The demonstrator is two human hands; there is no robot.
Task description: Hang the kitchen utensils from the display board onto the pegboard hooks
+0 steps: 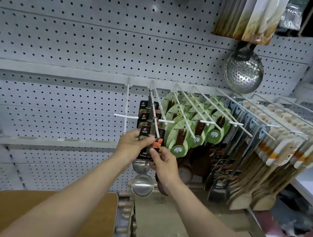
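A steel ladle (142, 186) with a black card label hangs at the tip of a white pegboard hook (156, 118). My left hand (133, 143) grips the label and handle from the left. My right hand (163, 162) pinches the label's lower right edge. Two more ladles with the same black labels hang behind it on that hook. The hook to the left (126, 113) carries nothing. The grey pegboard (71, 44) fills the wall behind.
To the right, hooks hold green-labelled spoons (181, 134), blue-handled utensils and wooden spatulas (279, 157). A perforated steel skimmer (243, 72) hangs above them. Brown boards (35, 216) and packaged goods lie on the shelf below my arms.
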